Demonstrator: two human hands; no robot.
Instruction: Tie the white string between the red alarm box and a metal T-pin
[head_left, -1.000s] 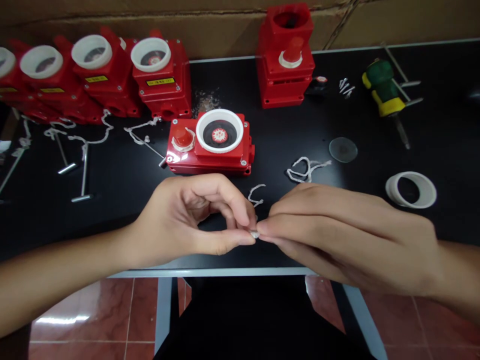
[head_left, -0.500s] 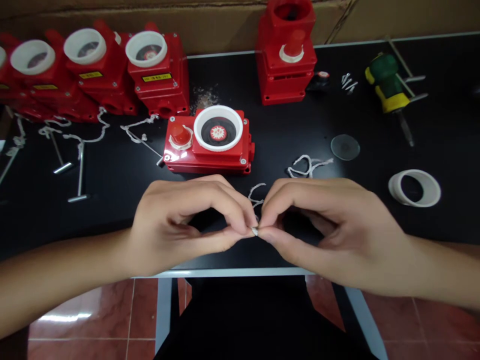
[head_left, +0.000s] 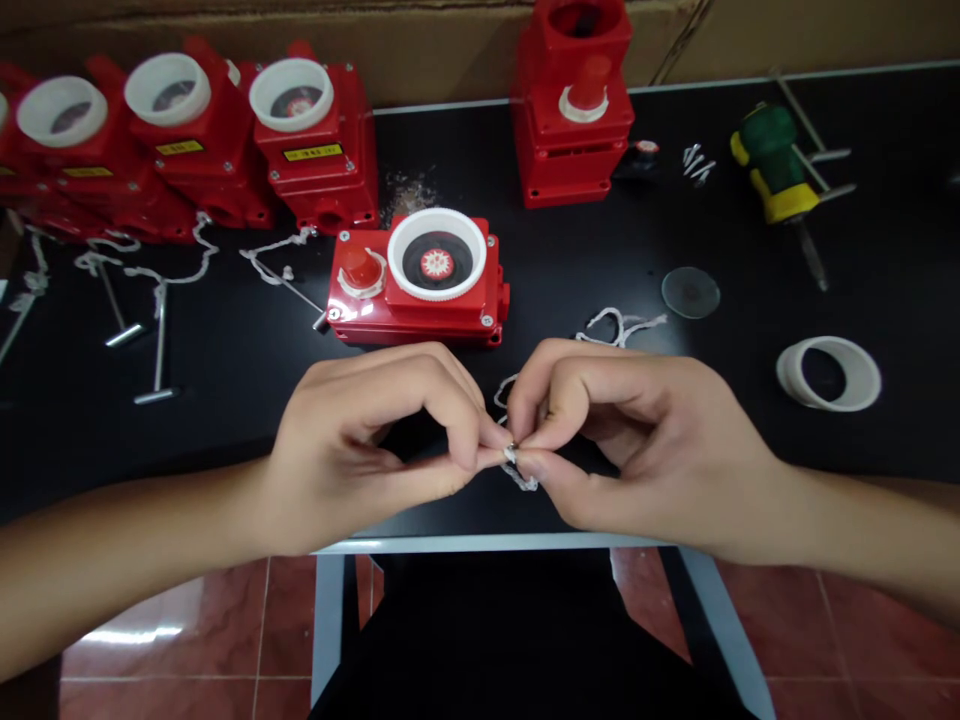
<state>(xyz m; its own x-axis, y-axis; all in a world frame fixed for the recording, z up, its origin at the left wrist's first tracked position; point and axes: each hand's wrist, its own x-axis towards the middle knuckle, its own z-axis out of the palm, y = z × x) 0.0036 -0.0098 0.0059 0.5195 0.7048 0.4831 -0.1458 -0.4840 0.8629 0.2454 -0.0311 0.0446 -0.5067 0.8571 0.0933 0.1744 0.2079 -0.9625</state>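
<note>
the held cord [head_left: 523,481] is before the nearest box [head_left: 361,318], with the disc [head_left: 691,292] and ring [head_left: 863,380] farther right.

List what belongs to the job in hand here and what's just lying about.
In the job:
- white cord, pinched between left hand and right hand

Apparently just lying about:
- green-and-yellow screwdriver
- loose screws
- clear disc
- white ring
- other white string
- nearest red box, untouched

Person [head_left: 487,600] wears black clothing [head_left: 517,665], plain where visible; left hand [head_left: 375,440], right hand [head_left: 645,440] and both forearms [head_left: 165,540] bare.
</note>
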